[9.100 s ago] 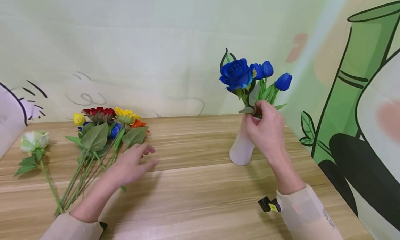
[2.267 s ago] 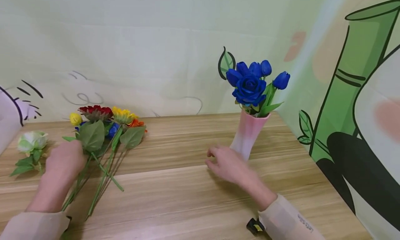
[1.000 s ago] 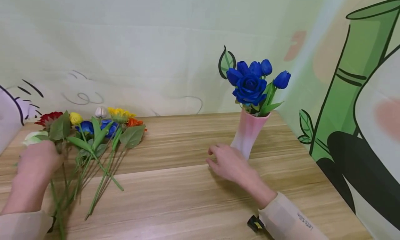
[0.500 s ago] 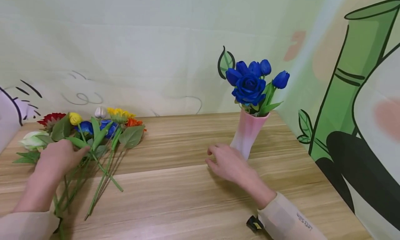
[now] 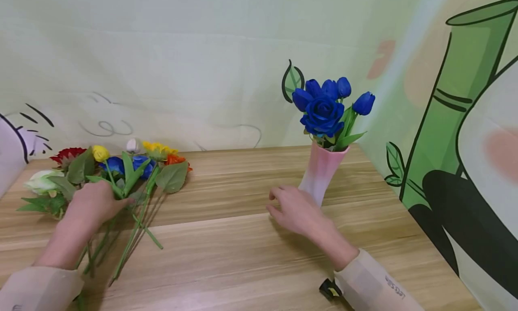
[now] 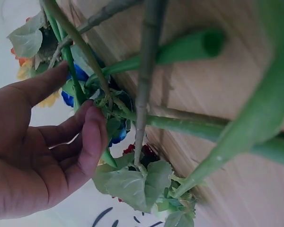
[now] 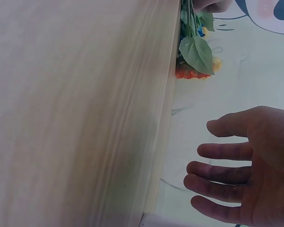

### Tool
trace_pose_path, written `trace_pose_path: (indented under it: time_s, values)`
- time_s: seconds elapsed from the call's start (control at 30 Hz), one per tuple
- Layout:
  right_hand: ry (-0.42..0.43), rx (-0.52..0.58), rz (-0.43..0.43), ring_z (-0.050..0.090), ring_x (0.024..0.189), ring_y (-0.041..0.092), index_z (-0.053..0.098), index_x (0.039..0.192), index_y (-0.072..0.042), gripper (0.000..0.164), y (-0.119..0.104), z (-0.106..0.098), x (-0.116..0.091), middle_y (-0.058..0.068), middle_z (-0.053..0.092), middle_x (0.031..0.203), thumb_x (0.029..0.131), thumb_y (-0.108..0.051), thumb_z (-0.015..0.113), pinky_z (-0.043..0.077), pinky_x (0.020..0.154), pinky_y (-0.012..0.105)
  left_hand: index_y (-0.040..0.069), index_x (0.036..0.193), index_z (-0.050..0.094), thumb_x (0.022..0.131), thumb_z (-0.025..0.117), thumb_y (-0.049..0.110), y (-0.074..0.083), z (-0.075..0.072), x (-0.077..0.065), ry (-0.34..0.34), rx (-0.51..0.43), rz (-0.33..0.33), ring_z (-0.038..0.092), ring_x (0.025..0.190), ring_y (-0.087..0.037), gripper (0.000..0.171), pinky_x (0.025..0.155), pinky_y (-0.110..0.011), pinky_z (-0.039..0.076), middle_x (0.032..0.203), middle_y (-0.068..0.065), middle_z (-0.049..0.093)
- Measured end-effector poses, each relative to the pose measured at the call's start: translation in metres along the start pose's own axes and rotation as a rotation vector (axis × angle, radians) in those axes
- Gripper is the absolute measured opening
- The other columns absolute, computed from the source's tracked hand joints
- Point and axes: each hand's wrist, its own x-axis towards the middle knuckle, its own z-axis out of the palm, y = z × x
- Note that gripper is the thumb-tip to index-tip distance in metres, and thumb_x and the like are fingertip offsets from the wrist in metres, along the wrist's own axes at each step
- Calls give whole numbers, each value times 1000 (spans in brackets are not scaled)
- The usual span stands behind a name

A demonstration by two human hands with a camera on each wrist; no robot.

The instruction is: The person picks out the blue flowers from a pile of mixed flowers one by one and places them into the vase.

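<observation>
In the head view my left hand (image 5: 92, 202) is among the artificial flowers at the left, touching their leaves and stems. The left wrist view shows its thumb and fingers loosely bent and apart, close to green stems (image 6: 75, 87). Around it lie a yellow tulip (image 5: 100, 154), a white bud (image 5: 133, 145), blue flowers (image 5: 114, 165), a yellow sunflower (image 5: 159, 149) and an orange flower (image 5: 175, 159). My right hand (image 5: 298, 212) holds nothing, fingers relaxed, beside the base of a pink-and-white vase (image 5: 325, 164). A blue rose (image 5: 323, 115) and several blue tulips (image 5: 364, 103) stand in that vase.
A dark red flower (image 5: 68, 155) and a white flower (image 5: 43, 182) lie at the far left of the wooden table (image 5: 226, 243). Behind the table hangs a light green printed backdrop (image 5: 194, 77), with a panda and bamboo at the right.
The blue rose now sits in the vase, and the right hand has come down beside it. The left hand has shifted the red flower leftward, then moved right among the stems, nudging the tulips slightly.
</observation>
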Motion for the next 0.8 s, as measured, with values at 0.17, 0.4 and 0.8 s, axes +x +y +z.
trace_pose_path:
  time_s: [0.17,0.4,0.8]
  values:
    - [-2,2,7,68,90,23,71,107,-8,22,0,-2,-1,6,70,100,97,-27,73,57,74,38,7,64,52,94,70,32,0,-2,3,-26,-1,-7,56,61,-29,43,52,-43,48,66,-13,57]
    - [-5,8,9,68,90,23,71,108,-7,23,1,-3,0,7,71,100,97,-28,71,57,75,38,11,62,44,84,64,15,-4,-3,0,96,-57,25,49,58,-28,30,50,-41,44,64,-11,50]
    - [-2,2,11,67,89,22,71,107,-7,22,2,-4,-1,6,70,98,97,-26,71,56,74,38,15,53,38,90,61,15,-3,-16,-8,234,-148,20,31,49,-14,43,45,-32,29,52,5,28]
